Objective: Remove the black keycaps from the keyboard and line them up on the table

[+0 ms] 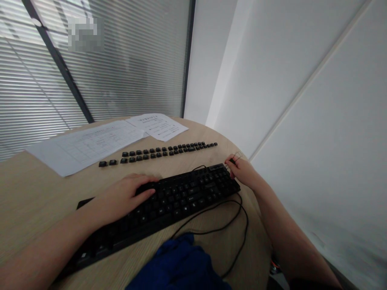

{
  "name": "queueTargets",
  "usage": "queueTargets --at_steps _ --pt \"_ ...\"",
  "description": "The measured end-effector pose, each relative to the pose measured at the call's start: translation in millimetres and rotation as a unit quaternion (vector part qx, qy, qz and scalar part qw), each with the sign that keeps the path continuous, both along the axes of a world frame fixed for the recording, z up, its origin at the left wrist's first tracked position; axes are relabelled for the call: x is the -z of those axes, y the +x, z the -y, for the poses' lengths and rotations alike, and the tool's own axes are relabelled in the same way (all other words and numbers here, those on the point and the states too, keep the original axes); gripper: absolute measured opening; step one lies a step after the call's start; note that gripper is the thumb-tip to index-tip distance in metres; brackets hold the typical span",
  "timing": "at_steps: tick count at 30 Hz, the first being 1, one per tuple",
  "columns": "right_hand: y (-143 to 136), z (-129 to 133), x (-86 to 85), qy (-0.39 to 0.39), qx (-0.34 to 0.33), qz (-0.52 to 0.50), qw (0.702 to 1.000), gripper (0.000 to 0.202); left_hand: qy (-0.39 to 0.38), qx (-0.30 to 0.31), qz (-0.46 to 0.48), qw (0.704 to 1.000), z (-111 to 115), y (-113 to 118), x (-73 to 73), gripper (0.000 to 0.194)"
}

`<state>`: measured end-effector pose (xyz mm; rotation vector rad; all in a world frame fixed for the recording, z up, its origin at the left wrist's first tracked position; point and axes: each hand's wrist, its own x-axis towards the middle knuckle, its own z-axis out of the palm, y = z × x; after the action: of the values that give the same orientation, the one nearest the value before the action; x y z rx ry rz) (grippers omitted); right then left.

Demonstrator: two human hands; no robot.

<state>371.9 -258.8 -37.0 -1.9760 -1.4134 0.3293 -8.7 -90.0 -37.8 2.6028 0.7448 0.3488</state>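
Observation:
A black keyboard [178,197] lies at a slant across the wooden table. My left hand [130,195] rests on its upper left part, thumb and fingers apart, with nothing visible between them. At the keyboard's far right end, my right hand [240,169] is closed on a small tool with a black handle [232,161] and thin wire loops. Behind the keyboard stand two rows of loose black keycaps [159,152]; the row nearer me reaches further left. Whether the wire loops touch a key is too small to tell.
Printed papers [99,143] lie at the table's back left. A black cable [244,225] loops in front of the keyboard, beside a blue cloth [181,266] at the front edge. A white wall [302,100] rises close on the right, and blinds stand behind.

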Motion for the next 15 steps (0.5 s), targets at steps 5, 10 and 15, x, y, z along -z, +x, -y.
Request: queueTargets --at_steps 5,10,15 --pt "-1.9 0.7 0.1 -0.001 0.010 0.011 1.000 0.010 0.004 0.001 -0.008 1.000 -0.2 -0.1 -0.1 0.051" --pt "-7.8 -2.0 2.1 0.027 0.092 -0.025 0.995 0.015 0.009 0.003 -0.001 1.000 -1.9 -1.3 2.8 0.049" --pt "-8.1 -0.6 7.5 0.056 0.110 -0.048 0.991 0.020 0.007 0.003 -0.004 1.000 -1.2 -1.3 2.5 0.050"
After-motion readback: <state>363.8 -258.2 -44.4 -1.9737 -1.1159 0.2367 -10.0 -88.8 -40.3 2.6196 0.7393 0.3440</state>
